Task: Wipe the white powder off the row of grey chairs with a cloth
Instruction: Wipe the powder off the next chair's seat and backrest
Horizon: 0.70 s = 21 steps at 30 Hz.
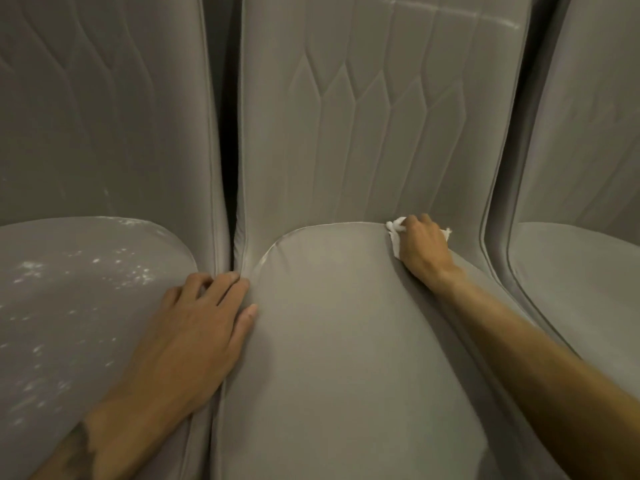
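Observation:
Three grey padded chairs stand side by side. The middle chair [339, 323] fills the centre, its seat plain grey, with a faint white smear high on its backrest [450, 15]. My right hand [420, 251] grips a small white cloth [395, 227] at the back right of that seat, where the seat meets the backrest. My left hand [194, 327] rests flat with spread fingers on the right edge of the left chair [69, 306], at the gap between the two seats. White powder specks [114, 265] dot the left chair's seat.
A third grey chair [581, 271] stands at the right, partly cut off by the frame edge. A dark narrow gap [229, 161] runs between the left and middle backrests. Quilted stitching marks the backrests.

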Each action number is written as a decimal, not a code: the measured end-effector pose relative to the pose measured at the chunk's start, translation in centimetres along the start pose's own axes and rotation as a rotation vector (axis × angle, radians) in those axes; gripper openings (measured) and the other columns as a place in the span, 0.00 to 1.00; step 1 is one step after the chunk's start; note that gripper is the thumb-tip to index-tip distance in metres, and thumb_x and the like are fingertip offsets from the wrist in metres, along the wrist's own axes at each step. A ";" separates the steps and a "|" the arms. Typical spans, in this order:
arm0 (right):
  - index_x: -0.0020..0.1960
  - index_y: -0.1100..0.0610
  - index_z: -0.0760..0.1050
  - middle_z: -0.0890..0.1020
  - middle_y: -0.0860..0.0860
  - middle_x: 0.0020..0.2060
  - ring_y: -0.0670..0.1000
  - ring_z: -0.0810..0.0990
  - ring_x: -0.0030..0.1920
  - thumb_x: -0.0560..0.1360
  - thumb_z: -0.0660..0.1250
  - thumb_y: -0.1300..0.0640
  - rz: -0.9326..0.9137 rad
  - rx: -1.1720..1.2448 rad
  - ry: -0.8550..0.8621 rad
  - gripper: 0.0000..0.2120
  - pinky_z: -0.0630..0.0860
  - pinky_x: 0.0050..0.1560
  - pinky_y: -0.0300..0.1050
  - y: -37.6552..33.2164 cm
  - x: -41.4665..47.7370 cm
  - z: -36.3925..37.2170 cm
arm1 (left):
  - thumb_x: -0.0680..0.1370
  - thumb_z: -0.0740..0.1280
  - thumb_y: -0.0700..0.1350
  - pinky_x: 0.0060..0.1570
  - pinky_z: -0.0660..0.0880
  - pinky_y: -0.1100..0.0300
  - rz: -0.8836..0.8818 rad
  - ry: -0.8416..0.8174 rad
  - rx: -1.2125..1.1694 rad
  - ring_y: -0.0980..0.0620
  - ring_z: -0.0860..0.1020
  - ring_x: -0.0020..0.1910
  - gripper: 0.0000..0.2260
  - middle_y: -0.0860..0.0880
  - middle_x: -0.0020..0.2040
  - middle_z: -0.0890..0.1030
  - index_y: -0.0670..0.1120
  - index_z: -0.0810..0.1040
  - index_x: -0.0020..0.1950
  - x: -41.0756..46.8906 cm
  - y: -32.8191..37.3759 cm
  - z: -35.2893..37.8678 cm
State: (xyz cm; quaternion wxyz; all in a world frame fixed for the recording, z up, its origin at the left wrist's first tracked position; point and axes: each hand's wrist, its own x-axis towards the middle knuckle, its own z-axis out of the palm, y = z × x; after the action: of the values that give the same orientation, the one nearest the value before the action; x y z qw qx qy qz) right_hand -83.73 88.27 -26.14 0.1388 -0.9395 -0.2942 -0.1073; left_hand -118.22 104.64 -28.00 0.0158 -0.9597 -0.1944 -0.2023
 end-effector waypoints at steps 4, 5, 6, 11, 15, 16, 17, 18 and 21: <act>0.54 0.60 0.77 0.80 0.60 0.50 0.62 0.74 0.52 0.82 0.58 0.52 0.008 -0.229 0.048 0.13 0.67 0.55 0.61 4.3 -2.5 -0.9 | 0.83 0.54 0.56 0.50 0.78 0.43 -0.029 0.053 -0.002 0.43 0.74 0.57 0.21 0.47 0.64 0.81 0.46 0.79 0.65 -0.1 0.5 0.2; 0.54 0.61 0.77 0.80 0.61 0.50 0.63 0.75 0.52 0.82 0.57 0.54 0.007 -0.209 0.052 0.13 0.68 0.57 0.62 4.0 -2.2 -0.6 | 0.83 0.54 0.55 0.50 0.78 0.43 -0.030 0.066 -0.001 0.43 0.74 0.56 0.21 0.47 0.64 0.81 0.46 0.79 0.64 -0.1 0.6 0.2; 0.53 0.60 0.78 0.80 0.61 0.51 0.64 0.76 0.53 0.82 0.57 0.55 0.014 -0.165 0.047 0.13 0.68 0.59 0.63 2.8 -1.7 -0.5 | 0.83 0.55 0.55 0.50 0.77 0.43 -0.032 0.072 -0.001 0.43 0.73 0.56 0.20 0.47 0.63 0.81 0.46 0.79 0.64 -0.1 0.7 0.1; 0.49 0.60 0.79 0.79 0.64 0.52 0.65 0.76 0.57 0.81 0.58 0.52 -0.001 0.071 -0.060 0.15 0.67 0.64 0.66 -1.7 0.7 -0.8 | 0.83 0.54 0.55 0.52 0.75 0.43 -0.046 0.056 0.000 0.43 0.73 0.58 0.21 0.48 0.65 0.81 0.46 0.79 0.65 -0.1 0.8 0.2; 0.52 0.64 0.77 0.80 0.66 0.48 0.67 0.74 0.55 0.76 0.45 0.43 -0.120 0.003 -0.011 0.30 0.68 0.60 0.71 -0.1 -3.3 -3.7 | 0.82 0.54 0.55 0.52 0.74 0.43 -0.038 0.074 0.007 0.41 0.74 0.58 0.22 0.46 0.65 0.81 0.45 0.79 0.66 -0.1 0.6 0.5; 0.51 0.64 0.77 0.80 0.67 0.47 0.68 0.75 0.53 0.72 0.41 0.41 -0.119 0.002 -0.014 0.35 0.69 0.59 0.71 -0.1 -3.7 -3.9 | 0.82 0.54 0.55 0.52 0.74 0.43 -0.044 0.073 0.008 0.41 0.74 0.58 0.22 0.46 0.65 0.81 0.45 0.79 0.66 -0.1 0.7 0.5; 0.50 0.64 0.78 0.80 0.67 0.46 0.68 0.75 0.53 0.70 0.40 0.40 -0.108 0.014 -0.023 0.37 0.70 0.59 0.70 -0.4 -3.5 -3.7 | 0.82 0.55 0.55 0.52 0.74 0.43 -0.050 0.070 0.006 0.41 0.74 0.58 0.22 0.46 0.65 0.81 0.46 0.79 0.66 -0.1 0.7 0.4; 0.46 0.63 0.78 0.80 0.67 0.46 0.67 0.76 0.53 0.71 0.42 0.40 -0.082 0.040 -0.033 0.34 0.71 0.59 0.68 -0.7 -2.6 -3.0 | 0.82 0.55 0.55 0.52 0.75 0.43 -0.053 0.065 0.001 0.41 0.74 0.58 0.21 0.46 0.65 0.81 0.46 0.79 0.66 -0.1 0.8 0.4; 0.42 0.60 0.75 0.81 0.62 0.46 0.64 0.76 0.54 0.80 0.54 0.47 -0.102 0.108 -0.071 0.20 0.72 0.56 0.58 -1.2 0.3 -1.2 | 0.82 0.55 0.55 0.52 0.75 0.43 -0.059 0.054 -0.005 0.42 0.74 0.58 0.22 0.47 0.65 0.81 0.46 0.79 0.66 -0.2 0.9 0.3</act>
State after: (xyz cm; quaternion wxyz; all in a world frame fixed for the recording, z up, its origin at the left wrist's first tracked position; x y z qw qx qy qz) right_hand -84.31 89.03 -24.68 0.1731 -0.9176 -0.3519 -0.0649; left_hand -117.89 103.82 -28.33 0.0125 -0.9478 -0.2216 -0.2291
